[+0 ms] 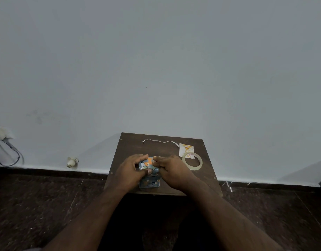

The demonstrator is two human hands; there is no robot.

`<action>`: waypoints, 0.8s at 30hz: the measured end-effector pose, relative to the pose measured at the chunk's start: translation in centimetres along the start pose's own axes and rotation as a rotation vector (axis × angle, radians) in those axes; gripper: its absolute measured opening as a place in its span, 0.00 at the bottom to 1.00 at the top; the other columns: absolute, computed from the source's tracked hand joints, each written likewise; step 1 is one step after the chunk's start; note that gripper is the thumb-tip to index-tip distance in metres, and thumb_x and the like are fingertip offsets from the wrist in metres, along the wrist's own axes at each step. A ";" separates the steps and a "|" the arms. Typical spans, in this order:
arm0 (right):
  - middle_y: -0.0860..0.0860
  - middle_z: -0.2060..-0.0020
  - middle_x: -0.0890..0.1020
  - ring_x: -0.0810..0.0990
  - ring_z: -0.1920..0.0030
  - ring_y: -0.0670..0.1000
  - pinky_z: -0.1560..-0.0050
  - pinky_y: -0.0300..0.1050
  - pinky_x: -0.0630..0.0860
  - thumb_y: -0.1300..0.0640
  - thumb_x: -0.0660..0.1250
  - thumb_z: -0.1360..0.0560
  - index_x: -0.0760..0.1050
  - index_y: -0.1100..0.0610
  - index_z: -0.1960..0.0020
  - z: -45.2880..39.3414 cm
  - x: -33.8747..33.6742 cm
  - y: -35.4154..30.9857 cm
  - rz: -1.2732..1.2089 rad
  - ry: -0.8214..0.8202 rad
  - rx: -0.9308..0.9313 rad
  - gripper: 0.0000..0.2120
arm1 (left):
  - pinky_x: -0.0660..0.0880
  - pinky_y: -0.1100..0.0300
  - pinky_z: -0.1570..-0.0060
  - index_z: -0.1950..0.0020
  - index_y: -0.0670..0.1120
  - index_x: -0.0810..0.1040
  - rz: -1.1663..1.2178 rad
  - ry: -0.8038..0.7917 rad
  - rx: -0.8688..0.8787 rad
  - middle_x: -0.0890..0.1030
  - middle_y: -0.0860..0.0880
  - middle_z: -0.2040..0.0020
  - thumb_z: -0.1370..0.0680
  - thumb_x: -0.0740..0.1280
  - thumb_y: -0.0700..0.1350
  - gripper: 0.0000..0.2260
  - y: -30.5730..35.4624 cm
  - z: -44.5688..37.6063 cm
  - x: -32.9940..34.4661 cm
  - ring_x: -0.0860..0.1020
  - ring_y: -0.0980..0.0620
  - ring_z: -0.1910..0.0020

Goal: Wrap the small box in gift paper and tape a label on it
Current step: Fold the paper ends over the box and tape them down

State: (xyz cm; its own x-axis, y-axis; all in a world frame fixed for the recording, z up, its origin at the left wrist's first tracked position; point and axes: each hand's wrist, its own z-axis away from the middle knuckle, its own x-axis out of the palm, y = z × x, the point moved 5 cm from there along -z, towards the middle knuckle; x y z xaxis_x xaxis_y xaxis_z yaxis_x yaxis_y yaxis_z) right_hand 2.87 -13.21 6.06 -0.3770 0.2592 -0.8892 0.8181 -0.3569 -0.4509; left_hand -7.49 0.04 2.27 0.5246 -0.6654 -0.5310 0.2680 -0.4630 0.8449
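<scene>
A small box under blue-and-orange gift paper (150, 182) lies near the front middle of a small dark wooden table (127, 147). My left hand (131, 170) grips its left side, thumb pressing on top of the paper. My right hand (171, 171) holds the right side, fingertips pinching a fold of paper near the top. The box itself is hidden by paper and hands. A roll of clear tape (192, 161) lies to the right of my right hand. A white label with orange print (186, 149) sits just behind the tape.
A thin white strip (160, 141) curls along the table's back edge. A grey wall stands right behind the table. The floor around it is dark stone. Cables (9, 153) and a white fitting (72, 161) sit at the wall's base on the left.
</scene>
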 end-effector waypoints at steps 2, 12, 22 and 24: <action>0.53 0.31 0.77 0.77 0.33 0.52 0.29 0.41 0.68 0.59 0.60 0.22 0.80 0.58 0.35 0.0 0.0 0.0 -0.002 -0.009 0.010 0.18 | 0.69 0.67 0.40 0.33 0.52 0.80 0.018 -0.025 -0.006 0.76 0.57 0.38 0.30 0.79 0.43 0.26 -0.1 -0.1 0.1 0.75 0.57 0.38; 0.47 0.37 0.82 0.80 0.39 0.46 0.40 0.43 0.77 0.48 0.66 0.22 0.81 0.54 0.35 0.1 0.3 0.4 -0.103 0.089 0.140 0.19 | 0.74 0.58 0.36 0.37 0.52 0.83 0.134 -0.012 -0.065 0.80 0.55 0.38 0.24 0.74 0.45 0.15 -0.2 -0.9 0.0 0.78 0.57 0.42; 0.46 0.37 0.82 0.78 0.36 0.44 0.35 0.42 0.73 0.51 0.71 0.23 0.76 0.54 0.29 0.1 0.7 0.8 -0.184 0.067 0.193 0.23 | 0.75 0.53 0.35 0.35 0.56 0.81 0.045 -0.059 -0.034 0.81 0.56 0.35 0.25 0.76 0.48 0.19 -0.9 -1.2 -0.1 0.79 0.57 0.40; 0.45 0.36 0.81 0.78 0.36 0.43 0.36 0.38 0.72 0.51 0.71 0.23 0.76 0.54 0.30 0.1 0.8 0.9 -0.212 0.063 0.215 0.23 | 0.76 0.55 0.38 0.36 0.59 0.80 0.055 -0.036 -0.047 0.81 0.59 0.39 0.25 0.75 0.49 0.18 -1.0 -0.9 -0.1 0.79 0.59 0.43</action>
State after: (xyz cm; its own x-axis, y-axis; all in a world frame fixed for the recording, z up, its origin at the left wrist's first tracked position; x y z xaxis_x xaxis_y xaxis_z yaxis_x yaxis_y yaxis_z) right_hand 3.29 -13.45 4.93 -0.4960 0.4011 -0.7702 0.6110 -0.4691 -0.6377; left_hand -7.09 1.07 1.53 0.5108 -0.7101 -0.4846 0.2776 -0.3972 0.8747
